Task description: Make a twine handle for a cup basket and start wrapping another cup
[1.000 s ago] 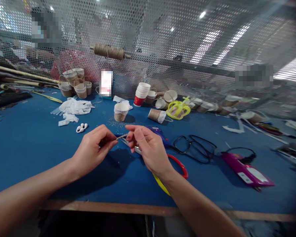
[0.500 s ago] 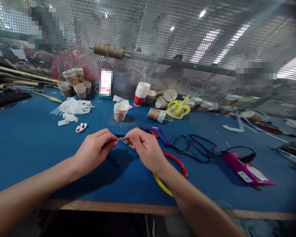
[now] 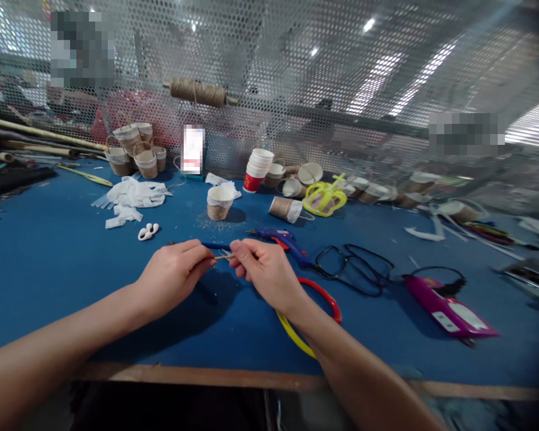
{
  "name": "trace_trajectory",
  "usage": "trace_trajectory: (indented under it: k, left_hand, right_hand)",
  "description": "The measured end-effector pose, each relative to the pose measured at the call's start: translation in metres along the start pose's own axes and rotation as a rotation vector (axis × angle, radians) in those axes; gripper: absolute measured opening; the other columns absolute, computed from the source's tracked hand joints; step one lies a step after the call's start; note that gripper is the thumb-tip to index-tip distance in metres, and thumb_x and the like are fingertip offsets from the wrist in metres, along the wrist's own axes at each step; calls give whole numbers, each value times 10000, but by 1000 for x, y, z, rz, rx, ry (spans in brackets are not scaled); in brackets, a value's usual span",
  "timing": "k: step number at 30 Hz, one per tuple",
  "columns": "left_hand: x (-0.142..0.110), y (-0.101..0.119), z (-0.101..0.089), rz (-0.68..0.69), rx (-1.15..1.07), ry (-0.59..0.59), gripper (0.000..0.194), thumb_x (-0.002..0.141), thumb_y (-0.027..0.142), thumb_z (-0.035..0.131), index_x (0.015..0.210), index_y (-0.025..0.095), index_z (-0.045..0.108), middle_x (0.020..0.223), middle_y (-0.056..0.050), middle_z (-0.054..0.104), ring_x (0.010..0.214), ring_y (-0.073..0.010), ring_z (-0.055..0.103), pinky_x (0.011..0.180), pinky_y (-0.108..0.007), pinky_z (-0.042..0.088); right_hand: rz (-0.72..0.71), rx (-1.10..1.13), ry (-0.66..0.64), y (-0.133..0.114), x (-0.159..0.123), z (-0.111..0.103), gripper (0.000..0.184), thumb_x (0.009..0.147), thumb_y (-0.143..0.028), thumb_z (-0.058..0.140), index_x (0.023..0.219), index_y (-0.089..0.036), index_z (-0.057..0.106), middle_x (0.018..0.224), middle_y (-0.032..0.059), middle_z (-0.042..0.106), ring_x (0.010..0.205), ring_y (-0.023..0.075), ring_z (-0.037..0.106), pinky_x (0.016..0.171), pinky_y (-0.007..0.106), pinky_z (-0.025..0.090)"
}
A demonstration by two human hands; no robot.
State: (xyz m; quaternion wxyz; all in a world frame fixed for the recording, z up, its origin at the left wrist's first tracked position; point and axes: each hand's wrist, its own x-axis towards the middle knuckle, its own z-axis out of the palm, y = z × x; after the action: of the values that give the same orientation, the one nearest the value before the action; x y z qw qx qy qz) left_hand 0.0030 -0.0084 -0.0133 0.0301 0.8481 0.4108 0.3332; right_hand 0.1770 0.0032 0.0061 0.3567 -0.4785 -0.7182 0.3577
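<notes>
A short piece of twine stretches between my two hands above the blue table. One end is pinched between the thumb and fingers of my left hand. My right hand pinches the other end, its thumb on top. Under my right hand lie scissors with red and yellow handles, partly hidden by the wrist. A blue glue gun rests just behind that hand. Farther back stands a twine-wrapped paper cup with white trim round its upper part.
Twine-wrapped cups with handles are grouped at back left, near white lace. Plain cups are stacked at the back centre. A yellow crown-shaped piece, a black cable and a purple packet lie to the right.
My right hand has dropped slightly, uncovering more of the glue gun's nozzle. Both hands still pinch the twine, and the things on the table have not moved.
</notes>
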Motion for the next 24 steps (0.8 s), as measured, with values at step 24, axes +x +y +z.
trace_trajectory:
  k: [24]
  left_hand:
    - [0,5,1,-43,-147,89,169,841,175,477,713,144,582,627,-11,580,557,-99,515,526,-201,405]
  right_hand:
    - [7,74,-68,-1,-1,1,455,819,-516,428,523,-171,447,454,-46,412,422,62,375,434,203,303]
